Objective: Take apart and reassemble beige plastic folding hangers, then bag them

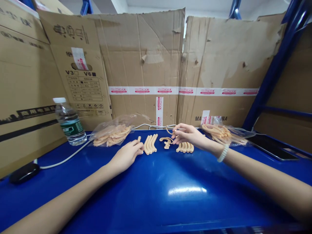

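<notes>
- Tan curved strips (150,144) lay in a slanted row at the centre of the frame, side by side on the blue table (156,195).
- Your left hand (128,153) was just left of that row, its fingers bent over a single strip (139,138) whose end showed past them — whether you gripped it or only pressed on it, I could not tell.
- Your right hand (187,134), right of centre, was raised a little, thumb and fingertips pinched on a thin curved piece (168,131) that stuck out to the left.
- Below those fingertips you had small loose pieces (167,143) lying between the two rows.
- Beneath your right hand sat the second row (185,147), its strips also close together.
- Clear bags of more tan pieces flanked you: the left bag (112,132) at centre left, the right bag (223,134) at centre right.
- Left of your work stood a water bottle (70,122) with a white cap; a black phone (273,148) lay at the right — cardboard (141,61) rose behind everything.
</notes>
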`<state>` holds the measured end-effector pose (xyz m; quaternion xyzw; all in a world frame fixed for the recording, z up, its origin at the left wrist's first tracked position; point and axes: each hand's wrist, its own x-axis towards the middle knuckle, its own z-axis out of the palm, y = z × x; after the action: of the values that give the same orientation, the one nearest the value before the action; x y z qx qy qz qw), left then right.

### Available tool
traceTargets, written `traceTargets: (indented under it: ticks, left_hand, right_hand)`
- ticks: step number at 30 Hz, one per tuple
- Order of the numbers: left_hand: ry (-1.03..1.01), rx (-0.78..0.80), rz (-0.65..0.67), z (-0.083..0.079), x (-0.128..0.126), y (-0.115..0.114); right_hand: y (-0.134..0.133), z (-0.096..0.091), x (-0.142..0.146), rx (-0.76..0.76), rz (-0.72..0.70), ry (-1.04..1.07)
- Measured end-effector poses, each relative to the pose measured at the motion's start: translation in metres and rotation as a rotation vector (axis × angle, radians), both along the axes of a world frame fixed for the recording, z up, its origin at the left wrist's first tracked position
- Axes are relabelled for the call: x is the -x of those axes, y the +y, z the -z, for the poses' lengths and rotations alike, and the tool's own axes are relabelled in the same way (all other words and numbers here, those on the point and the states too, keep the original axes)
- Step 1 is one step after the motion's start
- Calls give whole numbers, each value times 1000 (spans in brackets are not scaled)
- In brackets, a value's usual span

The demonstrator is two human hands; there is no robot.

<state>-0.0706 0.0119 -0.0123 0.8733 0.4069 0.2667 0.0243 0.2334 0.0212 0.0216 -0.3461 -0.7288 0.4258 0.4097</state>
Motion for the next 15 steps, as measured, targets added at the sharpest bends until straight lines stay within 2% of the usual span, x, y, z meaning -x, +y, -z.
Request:
traceTargets:
  ticks: [3,5,7,11,13,15]
  left_hand:
    - [-103,-26,-42,-4,-7,-9]
    - [-276,-5,24,-8,-17,-21]
    - [-422,85,144,-10,-29,-35]
    - [-492,171,261,-10,-46,-55]
    - [-567,249,283,-8,-51,-58]
    - [-680,404,261,-5,-53,-59]
  right_hand:
    - [-27,9,3,89,25,161]
    - [-43,16,7,169,43,285]
    - [-55,21,12,255,47,355]
    - [-67,22,23,391,2,424]
    - [-70,21,27,422,-1,447]
    - [-72,23,30,441,9,463]
